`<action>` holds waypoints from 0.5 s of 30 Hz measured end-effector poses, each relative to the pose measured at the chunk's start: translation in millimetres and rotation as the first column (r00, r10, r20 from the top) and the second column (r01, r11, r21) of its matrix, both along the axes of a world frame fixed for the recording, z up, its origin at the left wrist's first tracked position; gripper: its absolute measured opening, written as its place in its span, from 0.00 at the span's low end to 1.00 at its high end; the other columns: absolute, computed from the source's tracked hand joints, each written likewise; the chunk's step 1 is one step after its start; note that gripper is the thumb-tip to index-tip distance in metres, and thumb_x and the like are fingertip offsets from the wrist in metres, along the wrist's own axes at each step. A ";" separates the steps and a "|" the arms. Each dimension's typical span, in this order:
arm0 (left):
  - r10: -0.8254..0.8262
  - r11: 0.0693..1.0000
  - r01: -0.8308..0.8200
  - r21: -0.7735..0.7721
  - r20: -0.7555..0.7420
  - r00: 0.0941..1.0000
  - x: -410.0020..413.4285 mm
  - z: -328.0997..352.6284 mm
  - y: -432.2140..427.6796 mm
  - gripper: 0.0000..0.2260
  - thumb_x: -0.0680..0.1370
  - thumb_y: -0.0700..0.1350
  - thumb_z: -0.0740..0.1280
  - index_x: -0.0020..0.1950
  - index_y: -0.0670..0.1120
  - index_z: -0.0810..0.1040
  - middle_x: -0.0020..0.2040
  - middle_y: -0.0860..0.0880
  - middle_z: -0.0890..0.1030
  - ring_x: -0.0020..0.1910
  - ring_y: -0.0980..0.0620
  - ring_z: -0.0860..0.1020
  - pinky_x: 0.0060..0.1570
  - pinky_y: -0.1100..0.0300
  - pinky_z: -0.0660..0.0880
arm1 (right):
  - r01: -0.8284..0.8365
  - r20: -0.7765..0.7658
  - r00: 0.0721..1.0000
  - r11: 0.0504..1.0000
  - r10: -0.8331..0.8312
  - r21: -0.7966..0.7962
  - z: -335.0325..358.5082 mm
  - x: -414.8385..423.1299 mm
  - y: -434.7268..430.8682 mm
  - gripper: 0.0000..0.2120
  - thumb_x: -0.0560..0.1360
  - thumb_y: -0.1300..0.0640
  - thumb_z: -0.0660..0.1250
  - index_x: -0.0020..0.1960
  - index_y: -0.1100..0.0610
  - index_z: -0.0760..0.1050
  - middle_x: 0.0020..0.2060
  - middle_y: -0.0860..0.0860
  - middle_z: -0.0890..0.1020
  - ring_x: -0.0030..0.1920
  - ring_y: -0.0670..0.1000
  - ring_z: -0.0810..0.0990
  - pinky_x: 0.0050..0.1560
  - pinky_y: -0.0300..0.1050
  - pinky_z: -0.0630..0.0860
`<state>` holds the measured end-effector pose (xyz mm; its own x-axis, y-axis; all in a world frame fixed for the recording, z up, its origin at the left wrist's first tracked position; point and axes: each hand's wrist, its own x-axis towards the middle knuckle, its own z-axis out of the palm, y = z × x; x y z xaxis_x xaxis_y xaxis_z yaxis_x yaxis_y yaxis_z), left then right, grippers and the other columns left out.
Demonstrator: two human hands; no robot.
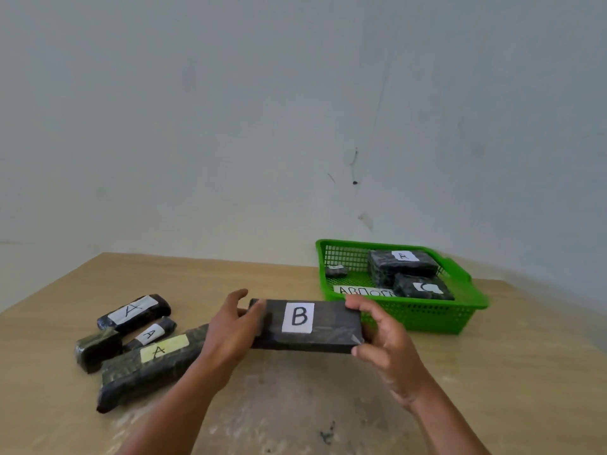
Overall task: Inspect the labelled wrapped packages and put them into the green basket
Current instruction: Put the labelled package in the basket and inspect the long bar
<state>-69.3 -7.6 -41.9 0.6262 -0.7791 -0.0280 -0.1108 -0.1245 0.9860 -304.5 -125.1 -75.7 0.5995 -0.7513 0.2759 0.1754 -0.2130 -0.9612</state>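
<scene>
- The left hand [230,326] and right hand [377,336] pinch the ends of the B package [307,325], held above the table [492,372].
- The green basket [427,318], near the table's far right corner, holds wrapped packages.
- Four more packages [131,339] lie near the left edge.

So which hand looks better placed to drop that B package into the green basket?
Probably the right hand: it grips the end of the B package nearest the green basket, which sits to the right. The left hand holds the far end, beside the A packages.

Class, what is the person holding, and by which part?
The package labelled B, gripped at its two short ends: left hand on one, right hand on the other.
</scene>
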 end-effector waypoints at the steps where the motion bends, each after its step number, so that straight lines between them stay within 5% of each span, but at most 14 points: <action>1: -0.019 1.000 0.017 -0.015 -0.142 0.990 0.6 -3.7 -3.2 0.19 0.84 0.51 0.65 0.73 0.46 0.71 0.53 0.45 0.83 0.49 0.46 0.83 0.49 0.50 0.82 | -0.004 0.018 1.000 1.000 0.004 0.019 -3.3 -1.4 -1.1 0.33 0.61 0.72 0.67 0.66 0.58 0.77 0.62 0.55 0.83 0.57 0.53 0.84 0.54 0.47 0.82; 4: -0.092 0.993 0.059 -0.099 -0.379 0.921 -0.8 -10.4 -4.8 0.13 0.83 0.46 0.66 0.66 0.43 0.76 0.54 0.39 0.85 0.49 0.44 0.85 0.44 0.50 0.82 | -0.010 0.073 0.997 0.999 0.006 0.051 -8.4 -2.0 -0.5 0.30 0.62 0.69 0.67 0.64 0.60 0.76 0.64 0.51 0.82 0.57 0.51 0.83 0.55 0.47 0.80; 9: -0.218 0.967 0.155 -0.202 -0.343 0.914 -4.7 -17.9 5.6 0.18 0.80 0.39 0.70 0.67 0.56 0.75 0.58 0.42 0.84 0.48 0.41 0.86 0.45 0.44 0.84 | 0.190 0.081 0.977 0.977 -0.198 0.097 -6.1 7.0 9.8 0.14 0.79 0.65 0.70 0.62 0.56 0.75 0.59 0.52 0.83 0.50 0.47 0.86 0.49 0.45 0.83; 15: -0.229 0.965 0.177 -0.195 -0.284 0.931 -5.6 -19.5 7.7 0.11 0.79 0.33 0.68 0.59 0.43 0.76 0.53 0.36 0.85 0.46 0.41 0.86 0.45 0.48 0.82 | 0.269 0.050 0.958 0.948 -0.281 0.168 -7.5 10.3 10.5 0.20 0.81 0.66 0.68 0.68 0.48 0.78 0.55 0.54 0.87 0.55 0.53 0.86 0.60 0.49 0.82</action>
